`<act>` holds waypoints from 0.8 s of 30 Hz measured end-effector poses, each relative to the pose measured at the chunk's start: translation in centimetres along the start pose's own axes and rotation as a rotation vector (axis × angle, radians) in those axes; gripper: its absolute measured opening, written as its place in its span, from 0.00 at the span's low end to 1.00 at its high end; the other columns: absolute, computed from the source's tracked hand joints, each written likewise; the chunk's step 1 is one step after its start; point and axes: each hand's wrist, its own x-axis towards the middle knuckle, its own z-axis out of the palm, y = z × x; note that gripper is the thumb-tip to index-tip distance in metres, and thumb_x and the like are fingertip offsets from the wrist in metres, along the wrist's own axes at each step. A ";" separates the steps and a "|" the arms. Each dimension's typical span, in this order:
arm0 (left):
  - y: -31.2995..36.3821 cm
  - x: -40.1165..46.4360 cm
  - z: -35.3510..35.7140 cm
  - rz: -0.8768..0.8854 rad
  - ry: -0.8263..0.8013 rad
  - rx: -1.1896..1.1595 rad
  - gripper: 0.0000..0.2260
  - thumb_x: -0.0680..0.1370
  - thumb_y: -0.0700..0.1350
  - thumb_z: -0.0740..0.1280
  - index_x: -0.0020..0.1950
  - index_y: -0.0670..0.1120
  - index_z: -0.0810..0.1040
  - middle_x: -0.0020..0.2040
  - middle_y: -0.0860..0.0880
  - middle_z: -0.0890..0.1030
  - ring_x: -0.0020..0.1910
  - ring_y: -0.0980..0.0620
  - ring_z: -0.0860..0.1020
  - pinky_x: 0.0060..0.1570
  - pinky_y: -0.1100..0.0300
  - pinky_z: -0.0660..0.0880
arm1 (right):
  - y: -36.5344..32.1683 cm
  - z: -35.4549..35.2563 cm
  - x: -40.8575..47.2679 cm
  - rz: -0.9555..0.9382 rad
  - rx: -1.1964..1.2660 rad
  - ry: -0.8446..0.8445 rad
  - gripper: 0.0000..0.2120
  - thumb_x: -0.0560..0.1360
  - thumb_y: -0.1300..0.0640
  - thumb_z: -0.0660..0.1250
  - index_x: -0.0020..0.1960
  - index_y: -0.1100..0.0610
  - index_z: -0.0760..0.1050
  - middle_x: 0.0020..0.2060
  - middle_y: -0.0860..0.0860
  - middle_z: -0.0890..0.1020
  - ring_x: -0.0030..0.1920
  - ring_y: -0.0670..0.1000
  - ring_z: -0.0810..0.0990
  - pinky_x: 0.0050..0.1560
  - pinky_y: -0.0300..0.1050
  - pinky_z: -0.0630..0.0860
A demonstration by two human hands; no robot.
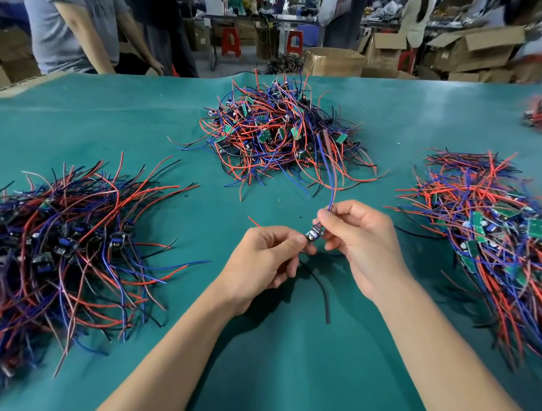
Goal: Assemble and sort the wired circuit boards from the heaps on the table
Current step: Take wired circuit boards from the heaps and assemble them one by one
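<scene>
Circuit board (pixel 313 234), small and wired, sits pinched between both your hands, above the green mat (pixel 288 375). Left hand (pixel 261 260) curls round its near end; right hand (pixel 360 248) pinches the far end, with the blue and red leads (pixel 332 183) running up past its fingertips. Keep both pinches on the board edges, not the wires (a black sleeve (pixel 320 291) hangs below your hands). Sorted-looking heap (pixel 62 244) lies well left of your left hand; judge placement after seating.
</scene>
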 end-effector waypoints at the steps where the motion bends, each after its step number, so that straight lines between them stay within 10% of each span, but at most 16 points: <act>1: 0.0 0.0 -0.1 0.002 -0.009 0.008 0.13 0.83 0.46 0.63 0.46 0.41 0.83 0.26 0.49 0.72 0.21 0.55 0.63 0.21 0.68 0.59 | 0.1 -0.1 0.1 -0.021 -0.008 0.049 0.06 0.76 0.65 0.73 0.42 0.58 0.79 0.35 0.54 0.85 0.32 0.48 0.78 0.31 0.38 0.75; 17: 0.4 -0.1 0.4 -0.010 -0.001 -0.046 0.11 0.83 0.44 0.62 0.46 0.42 0.81 0.27 0.49 0.72 0.21 0.55 0.62 0.21 0.67 0.57 | -1.0 -4.1 2.2 -0.004 0.535 0.717 0.05 0.81 0.64 0.67 0.47 0.64 0.77 0.36 0.58 0.81 0.28 0.47 0.82 0.35 0.37 0.79; 24: 0.6 -0.3 0.6 0.061 0.081 -0.085 0.13 0.83 0.45 0.64 0.40 0.47 0.81 0.31 0.47 0.79 0.23 0.54 0.70 0.21 0.65 0.63 | 0.5 1.6 -0.9 -0.071 -0.190 -0.136 0.11 0.74 0.47 0.72 0.45 0.55 0.83 0.33 0.53 0.82 0.32 0.50 0.79 0.29 0.42 0.73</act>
